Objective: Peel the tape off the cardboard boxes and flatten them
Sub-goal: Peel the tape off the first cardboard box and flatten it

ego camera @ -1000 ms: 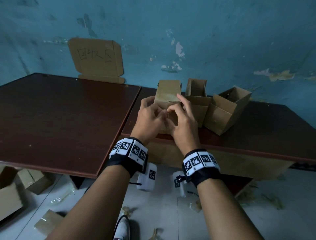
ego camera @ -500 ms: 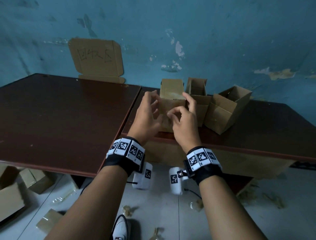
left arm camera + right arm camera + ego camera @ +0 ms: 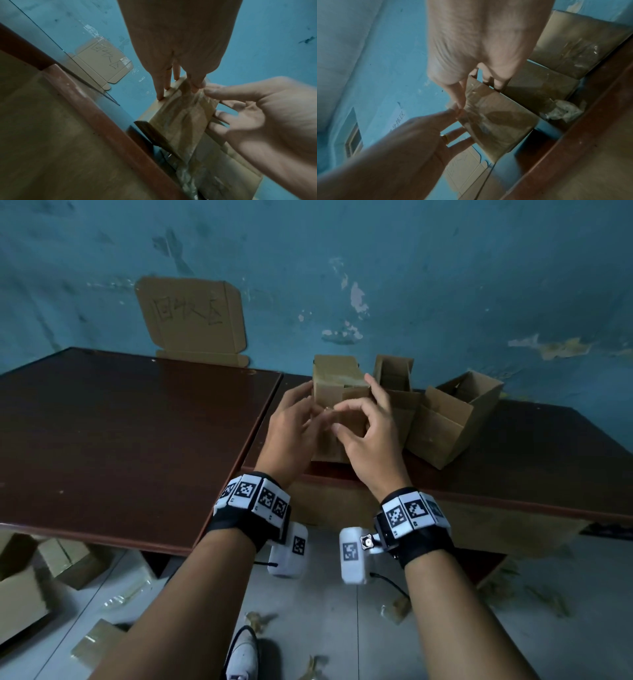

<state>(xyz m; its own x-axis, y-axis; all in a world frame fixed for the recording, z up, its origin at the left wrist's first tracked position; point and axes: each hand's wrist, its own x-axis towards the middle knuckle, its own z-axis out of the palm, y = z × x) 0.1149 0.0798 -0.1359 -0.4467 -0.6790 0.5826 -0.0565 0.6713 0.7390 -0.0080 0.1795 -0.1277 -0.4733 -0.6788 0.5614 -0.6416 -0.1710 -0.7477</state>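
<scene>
At the brown table [image 3: 137,440], we are peeling: our left hand [image 3: 291,433] braces the box [image 3: 337,374] with straight fingers, our right hand [image 3: 373,450] pinches the tape [image 3: 187,112], which probably needs a steady pull next.

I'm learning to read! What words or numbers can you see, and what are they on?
"回收区": handwritten on the flat brown cardboard sign against the blue wall.
Possibly "分拣区": faint handwriting on that wall, too blurred to be sure.
Black-and-white wristband squares: patterns only, no words.
</scene>
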